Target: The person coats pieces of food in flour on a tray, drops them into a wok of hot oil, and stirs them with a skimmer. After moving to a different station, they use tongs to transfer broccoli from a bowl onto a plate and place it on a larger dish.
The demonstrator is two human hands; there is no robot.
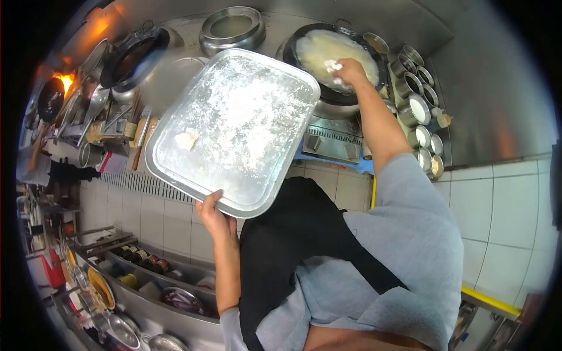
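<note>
My left hand [215, 217] grips the near edge of a large metal tray [234, 205], its thumb over the rim. The tray is tilted and dusted with white flour [246, 111]. One small floured piece [187, 139] lies near its left side. Over a wok [288, 51] of pale, foamy oil [313, 50], my right hand [352, 72] is closed on a white floured piece [333, 65]. What kind of food it is I cannot make out. The palm and some fingers are hidden.
A steel pot [233, 41] stands left of the wok. Metal containers [417, 111] line the right side, several with white contents. At far left, flame [64, 82] burns near dark woks [134, 57] and another person's arm [38, 146]. Shelves with bottles [140, 255] stand behind left.
</note>
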